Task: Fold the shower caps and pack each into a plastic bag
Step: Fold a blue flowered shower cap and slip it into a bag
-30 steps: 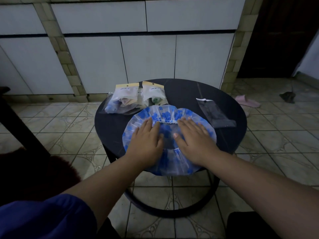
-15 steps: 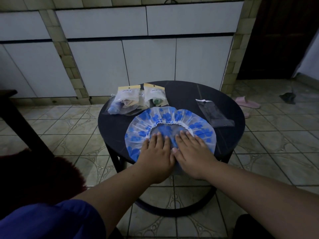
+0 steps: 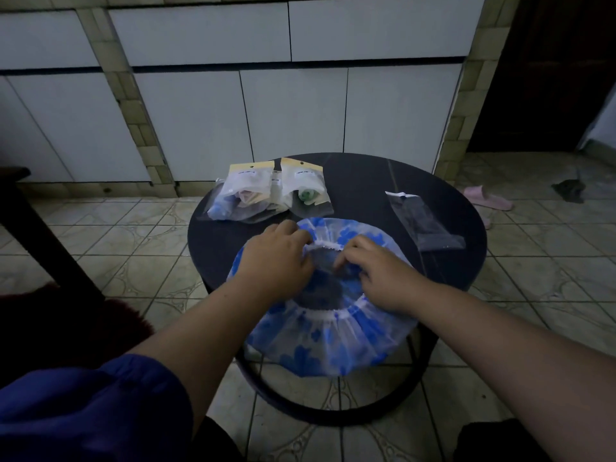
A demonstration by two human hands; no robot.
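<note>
2 packed bags point(image 3: 276, 190) with yellow header cards, print unreadable.

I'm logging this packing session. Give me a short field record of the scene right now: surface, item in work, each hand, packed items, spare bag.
surface: round dark table
item in work: blue-and-white shower cap, spread open, near edge overhanging the table
left hand: fingers curled at the cap's elastic rim
right hand: fingers curled at the rim opening
packed items: filled bags at the table's far left
spare bag: empty plastic bag, flat, at the right
</note>
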